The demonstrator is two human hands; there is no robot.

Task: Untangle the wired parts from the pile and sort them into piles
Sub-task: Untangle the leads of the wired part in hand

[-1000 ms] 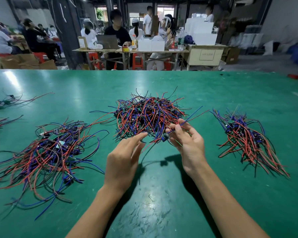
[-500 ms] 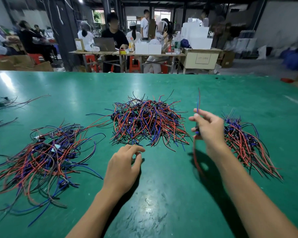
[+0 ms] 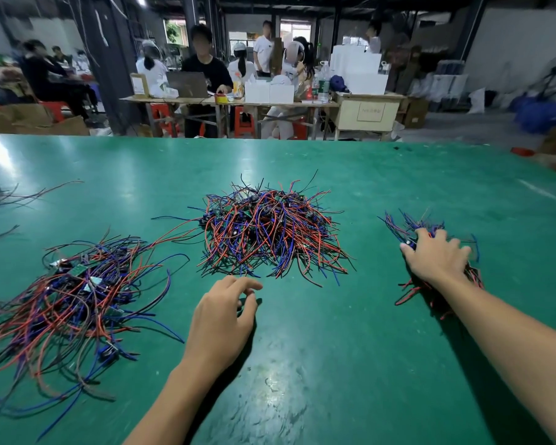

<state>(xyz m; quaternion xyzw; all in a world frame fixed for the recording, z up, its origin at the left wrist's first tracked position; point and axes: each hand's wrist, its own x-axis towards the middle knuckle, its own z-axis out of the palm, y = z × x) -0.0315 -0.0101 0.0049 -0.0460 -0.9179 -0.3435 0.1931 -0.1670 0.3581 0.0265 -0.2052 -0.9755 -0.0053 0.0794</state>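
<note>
Sorting wired parts, read from 9 o'clock to 3 o'clock on the green work mat point(image 3: 318, 364).

At 9 o'clock lies a loose, spread pile of long red, blue and black wires with small circuit boards point(image 3: 74, 293); two thin strays rest at the far left edge of the mat. Leave this pile alone during the present step.

Just left of 6 o'clock, your left hand point(image 3: 222, 319) rests near the mat with fingers loosely curled and nothing in them, its fingertips just short of the near edge of the central heap. Hold it ready there, so it can pin the heap when the next part is drawn out.

At 12 o'clock sits the dense, tangled heap of shorter red, blue and black wired parts point(image 3: 270, 232), the source pile, with one red lead trailing toward the left pile.

At 3 o'clock, your right hand point(image 3: 437, 255) lies palm-down with fingers spread on the compact sorted bundle of red and blue wired parts point(image 3: 414, 226). Whether it yet holds a part under the palm cannot be told. Lay each part with its leads running the same way as the bundle's. Release it fully before lifting, since a snagged lead would likely drag neighbours out. Lift straight up.
</note>
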